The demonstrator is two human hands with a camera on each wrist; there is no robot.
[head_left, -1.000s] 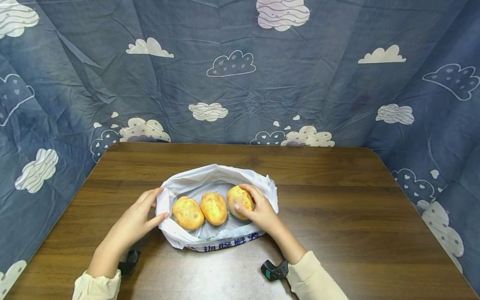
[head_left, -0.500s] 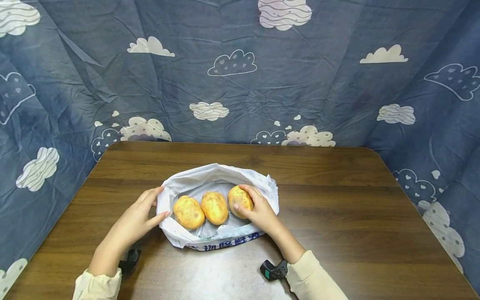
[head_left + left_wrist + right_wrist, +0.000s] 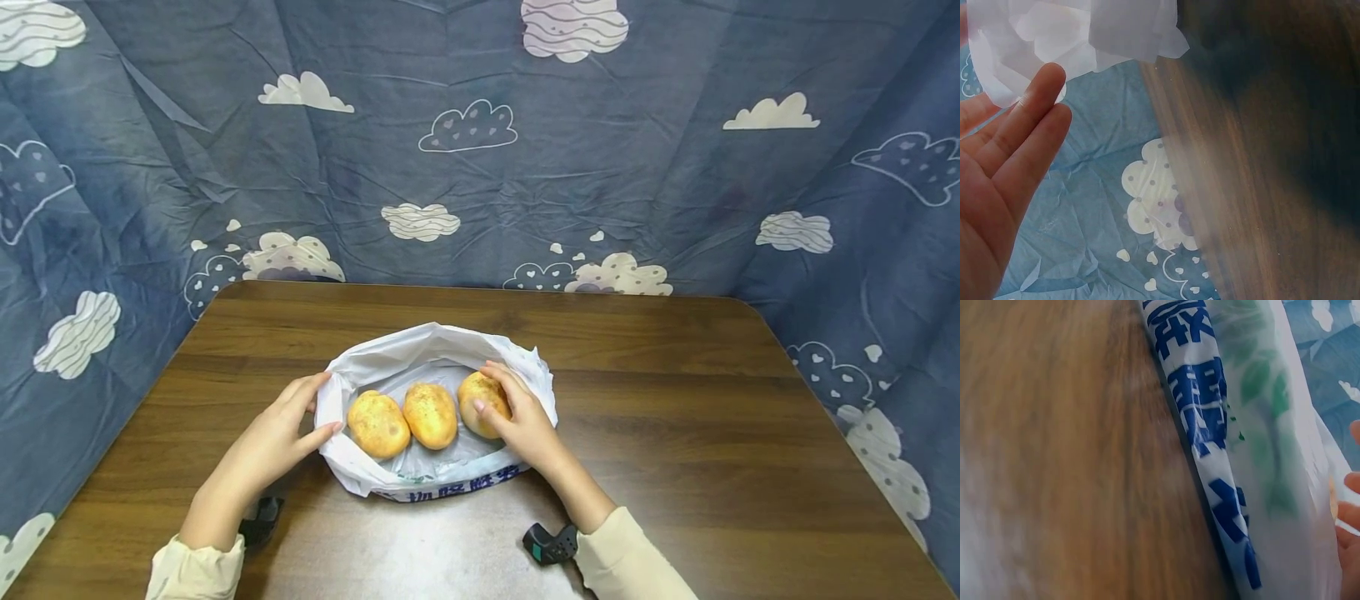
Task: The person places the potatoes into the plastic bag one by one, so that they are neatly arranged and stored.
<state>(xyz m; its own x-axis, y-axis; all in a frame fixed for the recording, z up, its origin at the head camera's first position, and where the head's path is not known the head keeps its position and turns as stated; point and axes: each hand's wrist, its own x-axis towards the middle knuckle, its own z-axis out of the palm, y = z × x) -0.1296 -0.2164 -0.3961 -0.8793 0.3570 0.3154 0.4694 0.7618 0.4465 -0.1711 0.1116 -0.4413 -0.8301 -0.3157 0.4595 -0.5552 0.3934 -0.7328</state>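
Observation:
A white plastic bag lies with its mouth spread wide, blue lettering along its front. Inside are three potatoes in a row: a left potato, a middle potato and a right potato. My left hand holds the bag's left rim between thumb and fingers; in the left wrist view the fingers reach along the plastic. Over the right potato, my right hand lies with thumb and fingers spread loosely, partly covering it. The right wrist view shows only fingers past the bag's edge.
Beneath everything is a brown wood-grain table with rounded far corners. A blue cloud-print cloth hangs behind and at both sides. Black wrist devices sit below each hand, such as the right wrist device.
My right thumb and fingertips have lifted slightly on the right potato, their grip loosened. The left hand stays at the bag's rim, and the potatoes keep their places in the bag.

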